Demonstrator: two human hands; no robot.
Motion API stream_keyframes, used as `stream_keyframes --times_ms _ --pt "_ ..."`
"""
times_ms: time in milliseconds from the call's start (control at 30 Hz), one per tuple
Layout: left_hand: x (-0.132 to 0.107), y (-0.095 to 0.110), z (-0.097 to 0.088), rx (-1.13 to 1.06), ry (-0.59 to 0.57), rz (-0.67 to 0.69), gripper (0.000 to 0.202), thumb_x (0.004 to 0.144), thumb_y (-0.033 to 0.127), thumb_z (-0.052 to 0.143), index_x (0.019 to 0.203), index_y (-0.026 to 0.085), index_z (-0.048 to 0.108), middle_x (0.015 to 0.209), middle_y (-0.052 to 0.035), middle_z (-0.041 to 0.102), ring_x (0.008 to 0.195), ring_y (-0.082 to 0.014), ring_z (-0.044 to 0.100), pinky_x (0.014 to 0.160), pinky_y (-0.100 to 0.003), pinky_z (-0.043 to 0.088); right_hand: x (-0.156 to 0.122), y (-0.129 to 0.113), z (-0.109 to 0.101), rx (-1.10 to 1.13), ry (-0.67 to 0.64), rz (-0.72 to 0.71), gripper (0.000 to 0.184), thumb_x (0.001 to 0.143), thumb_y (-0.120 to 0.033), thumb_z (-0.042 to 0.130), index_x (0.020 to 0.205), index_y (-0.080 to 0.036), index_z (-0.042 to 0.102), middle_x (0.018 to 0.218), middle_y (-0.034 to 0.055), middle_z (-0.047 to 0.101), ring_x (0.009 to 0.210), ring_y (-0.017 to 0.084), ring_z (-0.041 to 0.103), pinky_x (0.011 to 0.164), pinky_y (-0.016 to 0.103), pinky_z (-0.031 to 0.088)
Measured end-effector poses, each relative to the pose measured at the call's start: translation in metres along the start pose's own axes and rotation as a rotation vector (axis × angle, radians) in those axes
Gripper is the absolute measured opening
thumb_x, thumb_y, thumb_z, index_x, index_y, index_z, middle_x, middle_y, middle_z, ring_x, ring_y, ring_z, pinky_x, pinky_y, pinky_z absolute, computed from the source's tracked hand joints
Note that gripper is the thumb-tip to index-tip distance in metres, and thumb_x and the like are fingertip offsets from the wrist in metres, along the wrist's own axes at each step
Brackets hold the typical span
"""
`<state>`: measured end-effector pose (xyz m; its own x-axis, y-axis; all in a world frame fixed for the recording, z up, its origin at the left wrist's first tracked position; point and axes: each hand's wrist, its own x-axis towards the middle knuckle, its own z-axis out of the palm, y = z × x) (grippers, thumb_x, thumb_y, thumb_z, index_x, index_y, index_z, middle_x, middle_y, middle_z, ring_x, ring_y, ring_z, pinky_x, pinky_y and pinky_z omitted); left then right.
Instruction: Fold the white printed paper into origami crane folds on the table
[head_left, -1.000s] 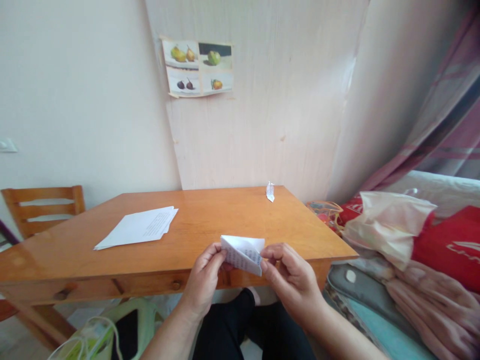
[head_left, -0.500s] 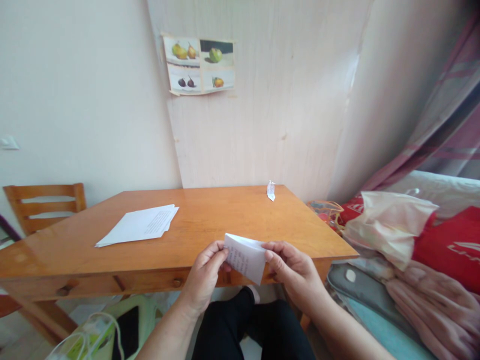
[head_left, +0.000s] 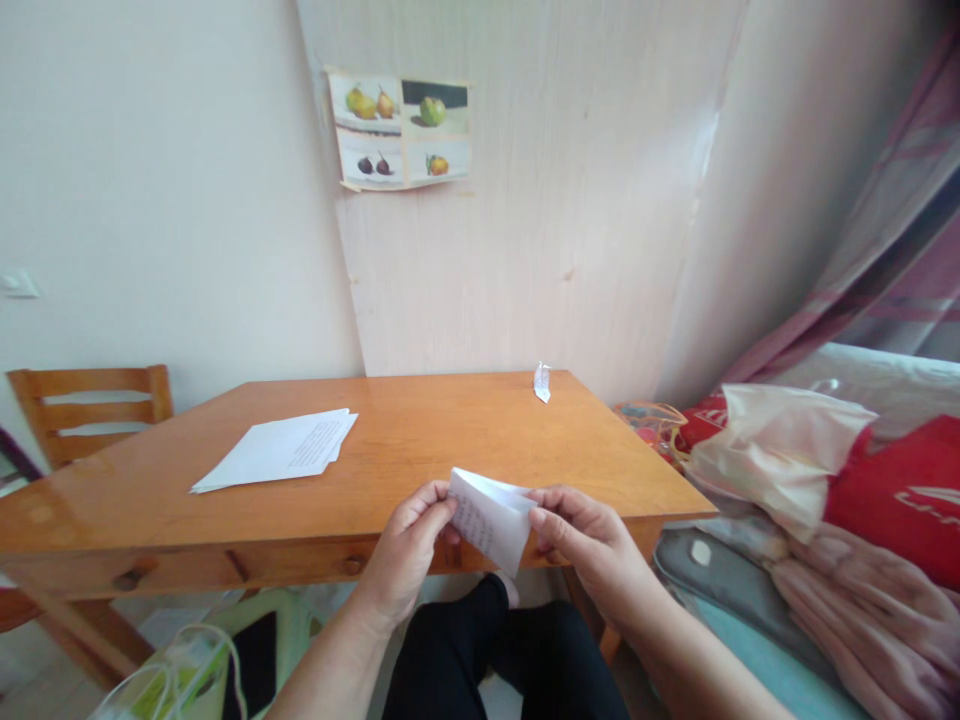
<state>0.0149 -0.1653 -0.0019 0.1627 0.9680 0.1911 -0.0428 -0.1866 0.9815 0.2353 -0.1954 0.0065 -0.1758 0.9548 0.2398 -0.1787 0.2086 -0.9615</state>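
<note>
Between my two hands is a folded sheet of paper (head_left: 491, 525) with printed lines on its front face. Its top edge gapes, so the white inside of the fold shows. My left hand (head_left: 411, 540) pinches the paper's left edge between thumb and fingers. The right edge is gripped by my right hand (head_left: 581, 540), thumb in front and fingers behind. Both hands hold it up just in front of the table's near edge, above my lap. The fingertips behind the paper are partly hidden.
A wooden table (head_left: 420, 430) with drawers stands before me. On its left lies a stack of printed sheets (head_left: 274, 450); a small folded paper piece (head_left: 541, 382) stands at the far right. A wooden chair (head_left: 97, 410) is at left, bags (head_left: 787, 440) at right.
The folded paper's top gapes slightly wider, and its lower corner has dipped a little. Both hands keep their hold in nearly the same place.
</note>
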Motion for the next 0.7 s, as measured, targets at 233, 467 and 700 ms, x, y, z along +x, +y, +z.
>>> stream_keyframes --times_ms 233,467,700 --pt "-0.002 0.006 0.001 0.071 -0.024 0.022 0.018 0.09 0.031 0.055 0.093 0.018 0.067 0.082 -0.0012 0.062 0.075 -0.0157 0.051 0.068 -0.025 0.044 0.001 0.0 -0.002 -0.079 -0.032 0.03 0.021 0.086 -0.035 0.069 0.099 -0.019 0.073 0.087 0.0008 0.072 0.076 0.015 0.061 0.069 0.025 0.044" --pt "0.0 0.009 -0.001 0.179 -0.076 0.046 0.021 0.093 0.033 0.054 0.093 0.018 0.068 0.086 -0.0027 0.065 0.078 -0.0179 0.055 0.073 -0.027 0.043 0.003 0.008 -0.006 -0.401 -0.033 -0.008 0.023 0.087 -0.027 0.063 0.106 -0.018 0.072 0.084 0.0026 0.072 0.075 0.018 0.063 0.067 0.027 0.045" --pt "0.001 0.019 0.005 0.273 -0.083 0.092 0.019 0.091 0.029 0.056 0.094 0.02 0.071 0.088 -0.0022 0.069 0.081 -0.0197 0.057 0.074 -0.027 0.042 0.001 0.002 -0.008 -0.511 -0.085 -0.025 0.028 0.09 -0.038 0.063 0.11 -0.02 0.07 0.08 0.0024 0.071 0.068 0.018 0.061 0.06 0.027 0.042"
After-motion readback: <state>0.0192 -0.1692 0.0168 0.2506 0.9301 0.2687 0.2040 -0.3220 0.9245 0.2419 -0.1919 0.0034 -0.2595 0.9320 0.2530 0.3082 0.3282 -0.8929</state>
